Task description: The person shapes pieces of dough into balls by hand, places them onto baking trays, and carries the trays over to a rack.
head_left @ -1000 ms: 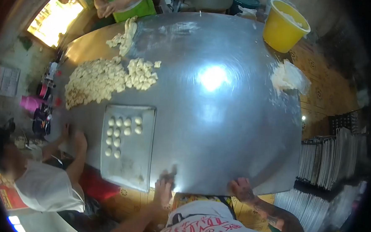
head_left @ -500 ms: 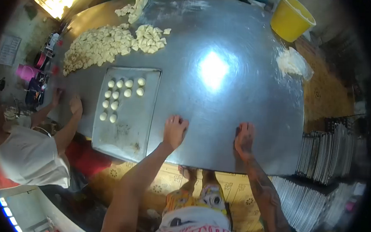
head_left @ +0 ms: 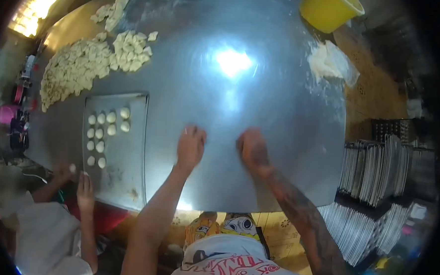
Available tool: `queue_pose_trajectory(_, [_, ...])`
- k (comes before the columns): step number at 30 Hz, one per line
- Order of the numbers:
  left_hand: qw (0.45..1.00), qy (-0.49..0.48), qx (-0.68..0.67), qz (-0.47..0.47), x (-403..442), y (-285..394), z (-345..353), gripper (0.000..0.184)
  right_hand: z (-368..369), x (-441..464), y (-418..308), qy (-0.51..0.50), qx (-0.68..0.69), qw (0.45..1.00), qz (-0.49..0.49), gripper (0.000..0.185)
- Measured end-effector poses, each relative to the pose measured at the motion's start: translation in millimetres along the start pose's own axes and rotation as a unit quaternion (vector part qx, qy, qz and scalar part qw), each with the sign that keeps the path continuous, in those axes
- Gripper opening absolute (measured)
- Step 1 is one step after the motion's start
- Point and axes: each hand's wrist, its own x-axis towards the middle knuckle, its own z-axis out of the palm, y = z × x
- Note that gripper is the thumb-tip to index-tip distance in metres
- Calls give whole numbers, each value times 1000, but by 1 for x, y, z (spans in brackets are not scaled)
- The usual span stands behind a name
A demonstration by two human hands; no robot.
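My left hand rests on the metal tabletop, its fingers curled under. Whatever is beneath the palm is hidden. To its right, my right hand is also curled down on the metal, slightly blurred, with its underside out of sight. Left of my hands lies a shallow metal baking tray. Several round dough balls sit in rows on the tray's left and upper part. Farther back are a heap of cut dough pieces and a smaller dough pile.
A co-worker's hand is at the tray's lower left; a small pale ball shows at their other hand. A yellow bucket and floury plastic lie far right. Stacked trays stand beyond the table's right edge.
My right hand has come left, closer to my left hand. The co-worker's hands have moved toward me, to the tray's near left side. The whole view has shifted.
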Motion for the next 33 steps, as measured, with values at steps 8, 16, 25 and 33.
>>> queue_pose_trajectory(8, [999,-12,35,-5,87,-9,24,13,-14,115,7,-78,22,997,-4,16])
queue_pose_trajectory(16, [988,-105,90,67,60,-19,14,12,-44,137,7,-112,43,984,-132,11])
queue_pose_trajectory(25, [992,-123,18,32,94,-14,28,15,-38,159,4,-98,73,986,-109,6])
queue_pose_trajectory(33, [993,-11,-107,-43,127,15,37,16,-19,167,-31,20,120,991,-56,37])
